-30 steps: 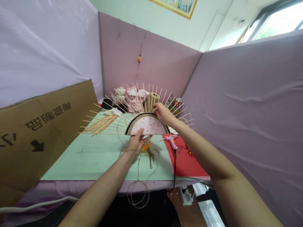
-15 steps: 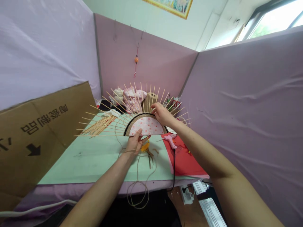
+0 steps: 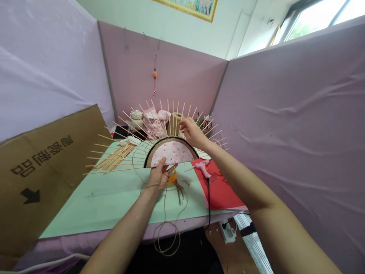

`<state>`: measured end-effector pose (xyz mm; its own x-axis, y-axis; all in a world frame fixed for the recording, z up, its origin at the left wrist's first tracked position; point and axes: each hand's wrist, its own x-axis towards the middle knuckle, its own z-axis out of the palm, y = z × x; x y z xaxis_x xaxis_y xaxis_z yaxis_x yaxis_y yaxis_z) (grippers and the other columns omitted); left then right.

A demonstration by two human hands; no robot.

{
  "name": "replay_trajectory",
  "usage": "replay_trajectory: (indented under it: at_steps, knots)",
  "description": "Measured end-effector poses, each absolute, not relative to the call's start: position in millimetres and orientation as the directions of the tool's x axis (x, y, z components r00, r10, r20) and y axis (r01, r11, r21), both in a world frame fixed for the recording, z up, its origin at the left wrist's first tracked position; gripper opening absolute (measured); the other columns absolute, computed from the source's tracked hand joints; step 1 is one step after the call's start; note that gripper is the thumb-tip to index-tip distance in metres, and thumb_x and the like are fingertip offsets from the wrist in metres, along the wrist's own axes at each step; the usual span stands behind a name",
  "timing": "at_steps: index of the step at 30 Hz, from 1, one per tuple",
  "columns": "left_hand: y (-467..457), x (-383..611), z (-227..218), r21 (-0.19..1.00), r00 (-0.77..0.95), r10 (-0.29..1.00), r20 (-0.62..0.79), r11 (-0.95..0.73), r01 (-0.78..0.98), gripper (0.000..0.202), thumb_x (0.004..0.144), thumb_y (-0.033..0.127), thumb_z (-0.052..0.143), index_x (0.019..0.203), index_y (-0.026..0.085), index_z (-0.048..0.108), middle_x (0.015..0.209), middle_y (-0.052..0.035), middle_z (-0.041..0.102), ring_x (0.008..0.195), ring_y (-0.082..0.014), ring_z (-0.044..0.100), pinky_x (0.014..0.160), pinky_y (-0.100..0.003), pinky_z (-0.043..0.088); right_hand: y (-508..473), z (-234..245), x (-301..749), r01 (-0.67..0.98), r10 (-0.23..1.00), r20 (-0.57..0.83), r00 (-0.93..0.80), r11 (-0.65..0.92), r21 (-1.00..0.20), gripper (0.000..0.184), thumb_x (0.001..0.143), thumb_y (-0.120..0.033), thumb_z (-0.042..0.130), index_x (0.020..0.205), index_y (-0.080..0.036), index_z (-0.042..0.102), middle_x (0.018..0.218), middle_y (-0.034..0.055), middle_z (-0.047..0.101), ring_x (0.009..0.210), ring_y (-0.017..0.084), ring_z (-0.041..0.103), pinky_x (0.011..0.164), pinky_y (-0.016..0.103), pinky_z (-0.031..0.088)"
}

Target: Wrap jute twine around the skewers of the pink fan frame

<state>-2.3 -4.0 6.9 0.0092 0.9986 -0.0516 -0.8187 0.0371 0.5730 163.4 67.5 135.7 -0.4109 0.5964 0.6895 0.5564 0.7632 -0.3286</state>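
My left hand (image 3: 160, 176) grips the straight lower edge of a half-round fan (image 3: 171, 152), thumb in front and fingers behind. The fan has a white panel with pink spots, a twine-wound band with a dark outer edge, and thin wooden sticks (image 3: 155, 116) radiating from it. By the sticks above the band, right of centre, is my right hand (image 3: 191, 132), its fingers bent; what they hold, if anything, is too small to make out. A yellow tassel (image 3: 172, 179) hangs below the fan near my left hand. Loose twine (image 3: 164, 224) trails down and loops past the table edge.
A pink glue gun (image 3: 203, 167) lies on red sheets (image 3: 221, 186) at the right, its cord hanging down. Loose sticks (image 3: 116, 158) lie at the left beside a cardboard panel (image 3: 51, 167). Behind stand a twine spool (image 3: 177, 115), a jar (image 3: 137, 118) and pink spotted cloth (image 3: 156, 121).
My right hand has lifted slightly from the band, with its fingers further up along the sticks. The fan has tilted a little, its left end lower. The camera view has shifted.
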Motion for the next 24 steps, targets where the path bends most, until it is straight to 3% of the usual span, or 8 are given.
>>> replay_trajectory:
  at_steps: [5,11,18,24]
  knots:
    - [-3,-5,8,0.538,-0.017,0.996,-0.083,0.031,-0.842,0.023,0.069,0.022,0.079,0.082,0.021,0.06,0.079,0.0023,0.071,0.086,-0.0182,0.071,0.089,-0.044,0.054,63,135,181,0.563,0.678,0.666,-0.311,0.696,-0.445,0.035,0.078,-0.007,0.036,0.107,-0.02,0.049,0.098,0.0065,0.061,0.082,0.015,0.062,0.08,0.036,0.053]
    - [-1,-5,5,0.504,-0.022,0.998,-0.059,0.011,-0.864,0.02,0.07,0.02,0.078,0.08,0.019,0.061,0.079,0.0025,0.071,0.079,-0.0147,0.07,0.09,-0.042,0.055,49,117,181,0.618,0.73,0.582,-0.359,0.653,-0.438,0.036,0.079,-0.007,0.038,0.11,-0.02,0.049,0.1,0.007,0.069,0.089,0.017,0.066,0.086,0.038,0.051]
    - [0,-6,4,0.493,-0.03,0.997,-0.065,0.006,-0.87,0.017,0.071,0.017,0.077,0.08,0.018,0.063,0.079,0.0027,0.072,0.077,-0.0135,0.068,0.091,-0.045,0.054,47,119,175,0.576,0.678,0.673,-0.298,0.689,-0.44,0.031,0.082,-0.008,0.038,0.108,-0.02,0.051,0.101,0.0083,0.069,0.093,0.017,0.066,0.088,0.037,0.051]
    - [-2,-3,7,0.536,-0.032,0.998,-0.054,0.002,-0.844,0.02,0.069,0.018,0.078,0.083,0.018,0.064,0.081,0.0012,0.072,0.084,-0.0171,0.07,0.091,-0.046,0.054,45,120,155,0.544,0.603,0.68,-0.418,0.765,-0.345,0.04,0.079,-0.004,0.035,0.113,-0.016,0.053,0.111,0.0112,0.066,0.105,0.018,0.061,0.095,0.037,0.048]
